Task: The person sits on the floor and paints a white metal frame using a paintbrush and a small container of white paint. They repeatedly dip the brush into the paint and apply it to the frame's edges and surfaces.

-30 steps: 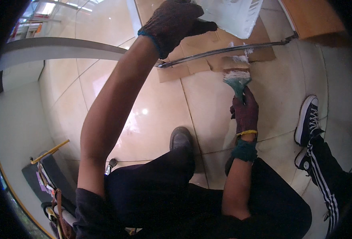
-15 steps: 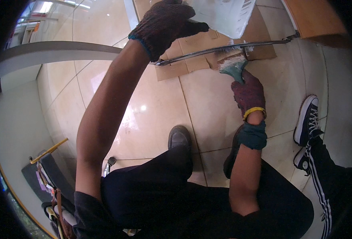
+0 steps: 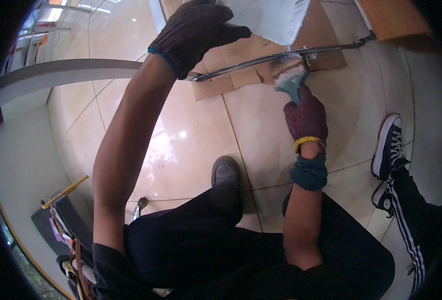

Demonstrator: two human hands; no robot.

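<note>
My left hand [image 3: 193, 37], in a dark knitted glove, grips the near-left side of a white plastic tray [image 3: 273, 22] at the top of the view. Its thumb points right along the tray; the other fingers are partly hidden. My right hand [image 3: 307, 117], in a maroon glove with a yellow cuff, is closed round a wide paintbrush [image 3: 291, 86] with a green handle. White paint coats its bristles, which are by a thin dark metal bar [image 3: 261, 61]. White smears show on the bar, just below the tray's corner.
Flattened cardboard [image 3: 326, 37] lies on the tiled floor [image 3: 196, 125] beneath the bar. A curved grey beam [image 3: 71, 69] runs in from the left. An orange-brown panel [image 3: 396, 22] stands upper right. Another person's sneaker [image 3: 388, 145] is at right, and a grey chair [image 3: 73, 220] lower left.
My left hand has shifted left, and the tray with it. My right hand and the paintbrush have moved slightly left along the bar. The view has shifted a little.
</note>
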